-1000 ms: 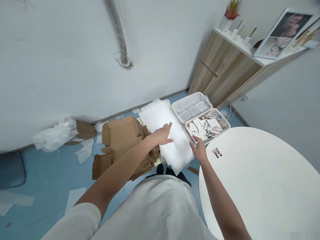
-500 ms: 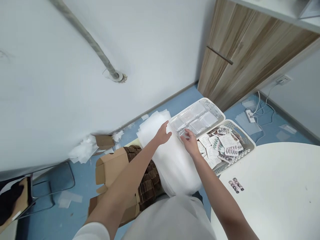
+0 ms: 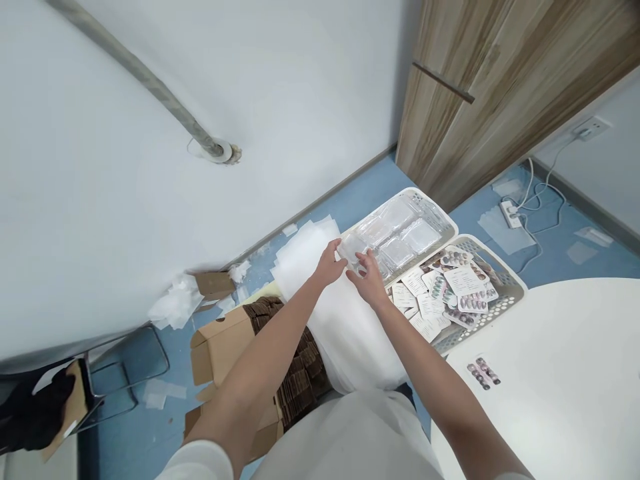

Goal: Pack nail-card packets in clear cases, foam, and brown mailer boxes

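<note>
Fingers (image 3: 335, 249) of left hand (image 3: 329, 265) and right hand (image 3: 369, 283) pinch a clear case (image 3: 351, 247) — a pick-up, it seems — at the tray's (image 3: 442, 215) near-left corner.

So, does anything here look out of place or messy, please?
Yes: torn white scraps and a cardboard piece lie strewn on the blue floor by the wall, and one nail card sits alone on the white table, apart from the basket of cards.

blue floor (image 3: 350, 200), white foam sheets (image 3: 345, 320), brown cardboard (image 3: 225, 343), seemingly clear box (image 3: 353, 248).
</note>
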Demonstrator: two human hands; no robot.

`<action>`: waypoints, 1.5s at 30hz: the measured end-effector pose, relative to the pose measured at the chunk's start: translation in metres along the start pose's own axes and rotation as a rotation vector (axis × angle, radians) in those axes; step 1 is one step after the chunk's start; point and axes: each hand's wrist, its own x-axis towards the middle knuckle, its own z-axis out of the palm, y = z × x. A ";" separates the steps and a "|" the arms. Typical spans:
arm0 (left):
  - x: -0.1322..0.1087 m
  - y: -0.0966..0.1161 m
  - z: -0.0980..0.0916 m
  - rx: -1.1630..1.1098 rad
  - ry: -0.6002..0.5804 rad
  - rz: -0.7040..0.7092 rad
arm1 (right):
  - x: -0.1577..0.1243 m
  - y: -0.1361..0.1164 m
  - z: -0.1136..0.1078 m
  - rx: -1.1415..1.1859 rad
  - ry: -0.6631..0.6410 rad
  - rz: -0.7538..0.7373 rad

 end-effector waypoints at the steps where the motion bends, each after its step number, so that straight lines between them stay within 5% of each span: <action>1: -0.002 0.001 0.000 -0.020 0.007 -0.002 | -0.001 0.000 0.000 0.015 -0.001 0.009; 12: -0.061 0.008 0.002 -0.130 0.021 0.105 | -0.069 0.000 0.003 0.042 0.226 -0.165; 18: -0.133 -0.002 0.001 -0.332 -0.065 0.215 | -0.148 0.008 0.010 -0.038 0.395 -0.319; 25: -0.221 -0.025 0.016 -0.579 -0.315 0.110 | -0.252 0.029 0.010 0.017 0.486 -0.317; 34: -0.278 -0.025 0.060 -0.439 -0.619 0.179 | -0.340 0.069 -0.010 0.192 0.701 -0.232; 45: -0.341 -0.018 0.159 -0.367 -0.993 0.140 | -0.440 0.119 -0.049 0.403 0.998 -0.215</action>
